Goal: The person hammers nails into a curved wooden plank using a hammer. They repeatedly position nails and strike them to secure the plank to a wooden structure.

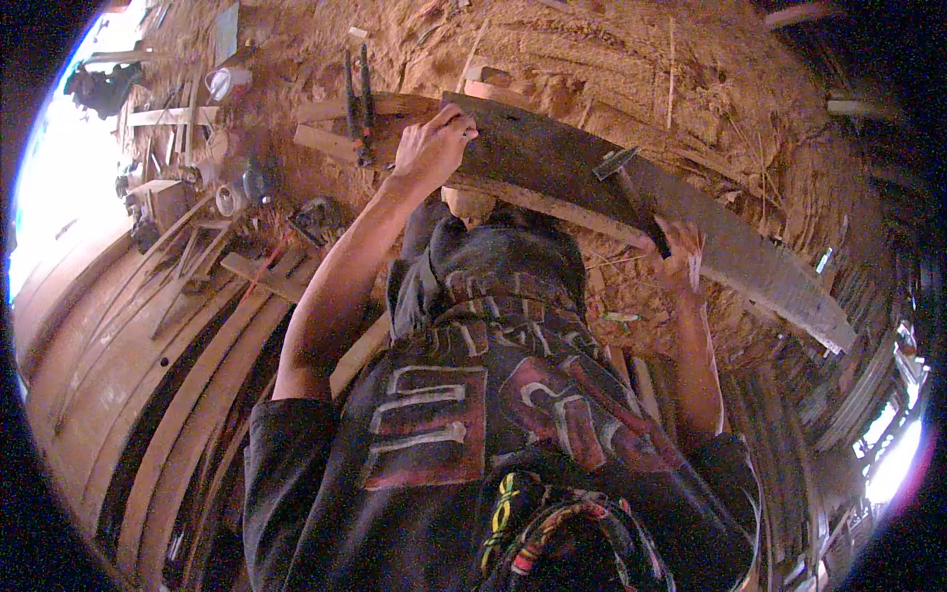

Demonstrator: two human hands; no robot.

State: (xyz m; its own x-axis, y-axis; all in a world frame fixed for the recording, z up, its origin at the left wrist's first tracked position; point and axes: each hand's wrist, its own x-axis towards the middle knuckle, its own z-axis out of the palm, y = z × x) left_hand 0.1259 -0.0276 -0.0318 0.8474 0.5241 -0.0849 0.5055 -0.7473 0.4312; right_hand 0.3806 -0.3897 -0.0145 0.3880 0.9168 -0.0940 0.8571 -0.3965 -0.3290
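A long dark wooden board (552,148) stretches in front of me from the middle to the far right. At its left end my left hand (434,148) is closed against the wood, fingers drawn together; what they pinch, if anything, is too small to tell. My right hand (681,255) is wrapped around the lower handle of a hammer (639,205). The hammer's metal head lies over the board's face, pointing away from me. A paler wooden edge (572,212) runs along the board's near side.
Long-handled pincers (362,109) lie on wood pieces left of my left hand. A white container (229,83) and a blue-grey jug (258,181) stand farther left. Planks (187,434) fill the lower left; more timber (789,454) lies at right. Rough earth (592,59) lies beyond the board.
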